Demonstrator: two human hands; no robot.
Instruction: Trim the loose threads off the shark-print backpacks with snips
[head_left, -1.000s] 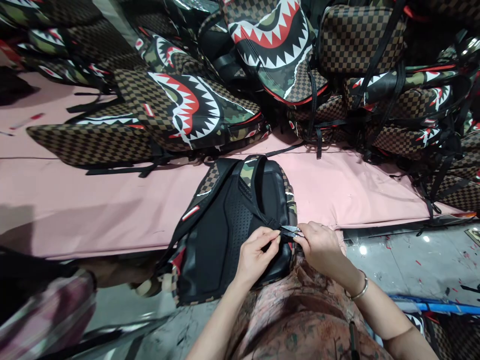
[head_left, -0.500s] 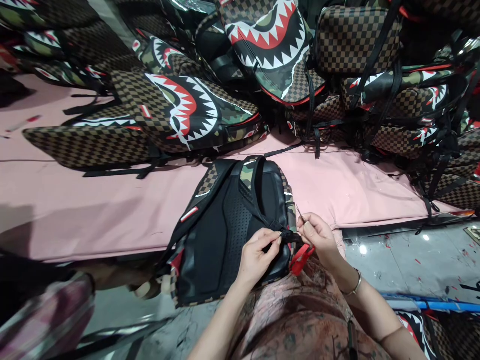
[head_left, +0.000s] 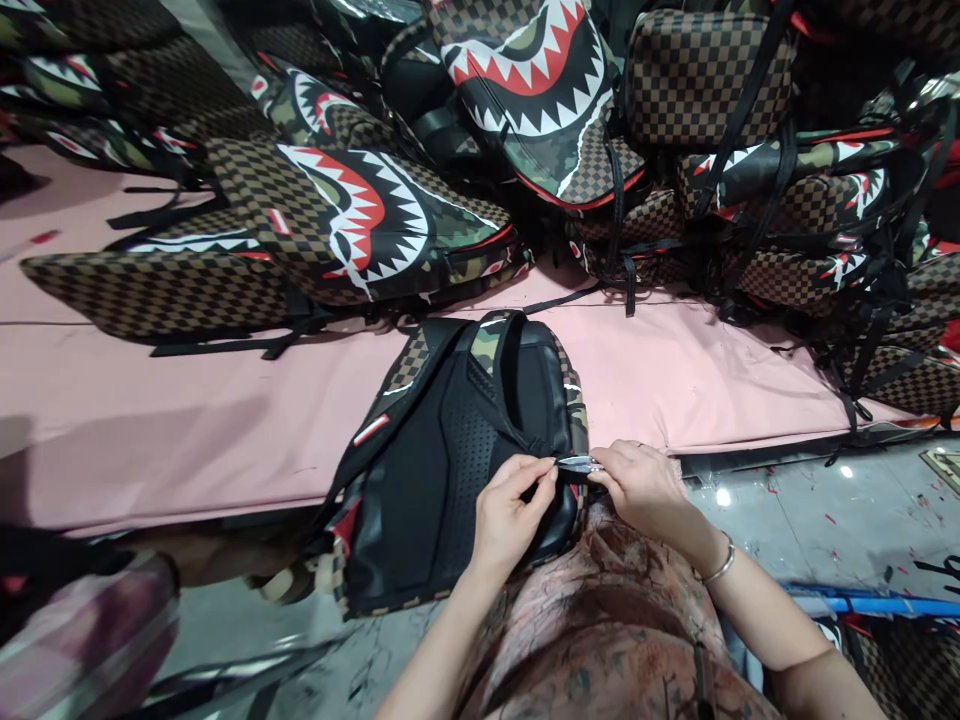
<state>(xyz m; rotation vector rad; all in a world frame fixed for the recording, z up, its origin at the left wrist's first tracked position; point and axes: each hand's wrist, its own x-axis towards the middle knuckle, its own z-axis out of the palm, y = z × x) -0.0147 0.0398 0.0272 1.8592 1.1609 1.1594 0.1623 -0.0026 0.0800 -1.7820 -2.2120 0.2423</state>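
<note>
A black-backed backpack (head_left: 420, 480) with checkered and camouflage edges leans on the table edge and my lap, straps upward. My left hand (head_left: 517, 505) is closed in a pinch at the lower part of a black strap, near the bag's right side. My right hand (head_left: 637, 485) is closed around small metal snips (head_left: 577, 464), whose blades point left and meet the spot by my left fingertips. Whatever thread or strap end lies between the blades and the fingertips is too small to make out.
Checkered shark-mouth backpacks (head_left: 382, 215) are piled along the far side of the pink table (head_left: 247, 430). A person's plaid-clothed part (head_left: 97, 640) shows at lower left. Blue poles (head_left: 877, 604) and more bags lie at lower right.
My right hand has turned, bringing the snips level against the place my left hand pinches. The red piece that hung below my right hand no longer shows. The view has shifted slightly.
</note>
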